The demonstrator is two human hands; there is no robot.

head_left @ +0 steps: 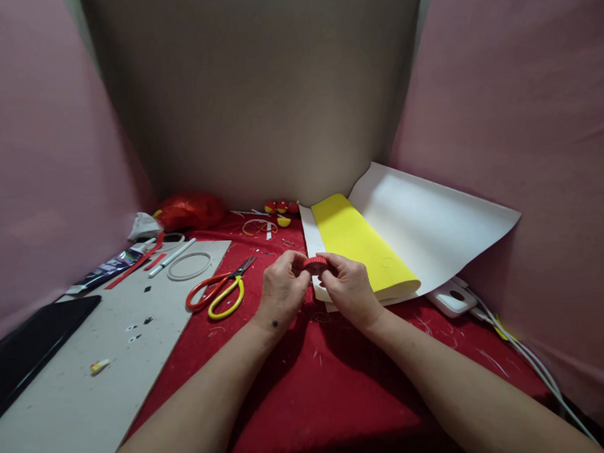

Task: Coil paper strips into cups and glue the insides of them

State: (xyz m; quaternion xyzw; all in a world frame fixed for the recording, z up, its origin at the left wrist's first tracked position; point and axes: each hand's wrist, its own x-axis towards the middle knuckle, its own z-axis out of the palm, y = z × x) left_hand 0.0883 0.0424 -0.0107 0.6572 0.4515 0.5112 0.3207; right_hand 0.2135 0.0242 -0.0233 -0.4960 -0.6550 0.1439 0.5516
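Note:
Between both hands I hold a small round red disc (316, 264) with a ridged edge, like a coil of corrugated paper. The fingers and thumb of my left hand (286, 284) pinch its left side. My right hand (349, 284) grips the right side the same way. Fingers cover part of the disc. Just beyond my right hand lies a curled sheet of yellow corrugated paper (355, 241), on top of a large white sheet (432, 224). Scissors (222, 289) with one red and one yellow handle rest left of my left hand, blades pointing away.
A grey board (133, 387) at left carries a black flat object (37, 348), a glue-like tube (108, 268), a pen (172, 257) and pale paper strip loops (188, 266). Small red-and-yellow figures (282, 207) and a red plastic bag (194, 210) stand behind. A power strip (452, 299) with cables lies right.

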